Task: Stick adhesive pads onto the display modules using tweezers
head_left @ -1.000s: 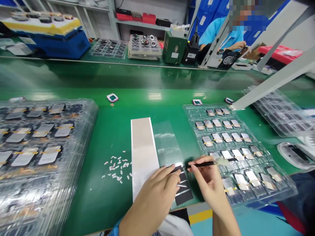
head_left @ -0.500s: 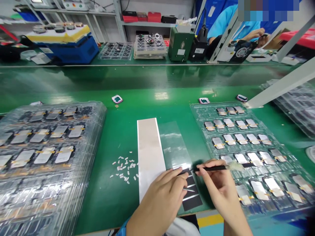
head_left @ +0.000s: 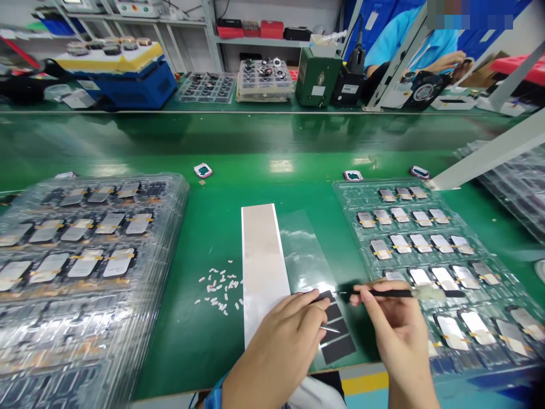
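Gripping a black-handled tool [head_left: 392,293], right hand [head_left: 400,324] beside yellow-tagged panels [head_left: 444,278]

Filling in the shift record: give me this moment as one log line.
left hand: on black strips | right hand: holds slim black tool | beside: clear film

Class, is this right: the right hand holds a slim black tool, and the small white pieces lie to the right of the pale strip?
No: the head view shows the small white pieces to the left of the pale strip. The right hand does hold the slim black tool.
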A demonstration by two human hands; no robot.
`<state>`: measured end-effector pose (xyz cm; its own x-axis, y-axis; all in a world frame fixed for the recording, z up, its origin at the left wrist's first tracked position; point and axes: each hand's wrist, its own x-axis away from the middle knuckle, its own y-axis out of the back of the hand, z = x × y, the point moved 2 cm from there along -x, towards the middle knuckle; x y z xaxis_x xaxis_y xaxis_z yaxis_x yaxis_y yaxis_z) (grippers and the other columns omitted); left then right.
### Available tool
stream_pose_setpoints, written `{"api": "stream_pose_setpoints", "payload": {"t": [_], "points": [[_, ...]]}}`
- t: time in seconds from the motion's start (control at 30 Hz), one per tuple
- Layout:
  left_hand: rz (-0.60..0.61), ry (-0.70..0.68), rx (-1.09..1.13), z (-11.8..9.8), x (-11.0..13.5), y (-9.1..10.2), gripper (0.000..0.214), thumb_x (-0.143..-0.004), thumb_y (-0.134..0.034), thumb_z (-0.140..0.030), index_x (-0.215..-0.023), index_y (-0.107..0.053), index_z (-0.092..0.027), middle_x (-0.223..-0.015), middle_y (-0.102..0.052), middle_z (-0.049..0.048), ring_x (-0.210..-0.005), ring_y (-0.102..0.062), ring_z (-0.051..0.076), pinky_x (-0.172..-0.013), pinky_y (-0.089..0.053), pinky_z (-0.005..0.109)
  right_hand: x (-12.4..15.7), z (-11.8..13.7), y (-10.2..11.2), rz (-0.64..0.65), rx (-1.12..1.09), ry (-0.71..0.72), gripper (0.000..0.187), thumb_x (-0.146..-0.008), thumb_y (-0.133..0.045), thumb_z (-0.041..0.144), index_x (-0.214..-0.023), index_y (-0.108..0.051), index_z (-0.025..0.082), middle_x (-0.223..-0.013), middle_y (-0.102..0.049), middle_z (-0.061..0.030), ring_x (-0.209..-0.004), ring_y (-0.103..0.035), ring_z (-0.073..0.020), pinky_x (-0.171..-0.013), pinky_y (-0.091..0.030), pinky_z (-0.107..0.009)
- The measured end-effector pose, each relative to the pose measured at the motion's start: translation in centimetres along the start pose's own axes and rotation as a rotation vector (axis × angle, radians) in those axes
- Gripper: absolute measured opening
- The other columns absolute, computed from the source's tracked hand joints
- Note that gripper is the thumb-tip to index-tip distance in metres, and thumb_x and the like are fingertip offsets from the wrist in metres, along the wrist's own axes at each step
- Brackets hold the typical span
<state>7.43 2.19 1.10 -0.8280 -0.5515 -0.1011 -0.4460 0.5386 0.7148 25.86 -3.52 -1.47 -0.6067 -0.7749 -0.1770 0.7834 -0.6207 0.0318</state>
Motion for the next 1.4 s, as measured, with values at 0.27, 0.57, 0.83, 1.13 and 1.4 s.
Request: {"api": "stream_pose_setpoints", "payload": {"t": [0.27, 0.57, 0.83, 1.13, 1.4], "points": [[-0.198, 0.104, 0.117, 0.3, 0.8, 0.6, 0.015, -0.097, -0.045, -0.007, -0.102, -0.049, -0.021, -0.104, -0.065, 0.0059, -0.100, -0.062, 0.024, -0.083, -0.054, 0.040, 0.8, 1.7, -0.9, -0.073, -0.143, -0.026, 0.018, -0.087, -0.073, 0.018, -0.096, -0.058, 0.021, -0.090, -0.071, -0.0044, -0.073, -0.074, -0.0150, -0.072, -0.062, -0.023], [-0.389, 0.241, 0.227, 1.0, 1.3, 0.7, 0.010, -0.097, -0.044, -0.014, -0.100, -0.050, -0.021, -0.085, -0.063, 0.0024, -0.076, -0.063, 0.020, -0.067, -0.051, 0.032, 3.0, 4.8, -6.9, 0.082, -0.335, 0.101, 0.018, -0.095, -0.055, 0.008, -0.100, -0.052, 0.024, -0.090, -0.069, -0.0024, -0.088, -0.075, -0.0207, -0.077, -0.065, -0.035], [-0.469, 0.215, 0.195, 1.6, 1.7, 1.4, 0.045, -0.100, -0.041, -0.014, -0.142, -0.048, -0.028, -0.094, -0.066, 0.0036, -0.086, -0.065, 0.019, -0.076, -0.053, 0.029, 3.0, 5.6, -9.1, 0.101, -0.310, 0.307, 0.023, -0.094, -0.051, 0.003, -0.103, -0.048, 0.023, -0.091, -0.069, -0.0016, -0.092, -0.074, -0.0191, -0.083, -0.066, -0.037], [-0.473, 0.317, 0.267, 1.4, 1.9, 2.0, 0.055, -0.101, -0.039, -0.016, -0.153, -0.034, -0.033, -0.107, -0.062, 0.0048, -0.096, -0.063, 0.020, -0.083, -0.052, 0.031, 3.1, 4.9, -10.1, 0.096, -0.294, 0.311, 0.023, -0.093, -0.053, 0.002, -0.101, -0.048, 0.023, -0.092, -0.069, -0.0018, -0.094, -0.074, -0.0179, -0.083, -0.066, -0.035], [-0.464, 0.333, 0.325, 1.2, 2.1, 2.1, 0.053, -0.104, -0.035, -0.024, -0.155, -0.029, -0.035, -0.103, -0.058, 0.0036, -0.093, -0.060, 0.020, -0.087, -0.051, 0.033, 3.1, 4.3, -10.0, 0.098, -0.305, 0.294, 0.025, -0.092, -0.053, 0.000, -0.101, -0.049, 0.023, -0.093, -0.070, -0.0012, -0.096, -0.073, -0.0165, -0.084, -0.065, -0.032]]}}
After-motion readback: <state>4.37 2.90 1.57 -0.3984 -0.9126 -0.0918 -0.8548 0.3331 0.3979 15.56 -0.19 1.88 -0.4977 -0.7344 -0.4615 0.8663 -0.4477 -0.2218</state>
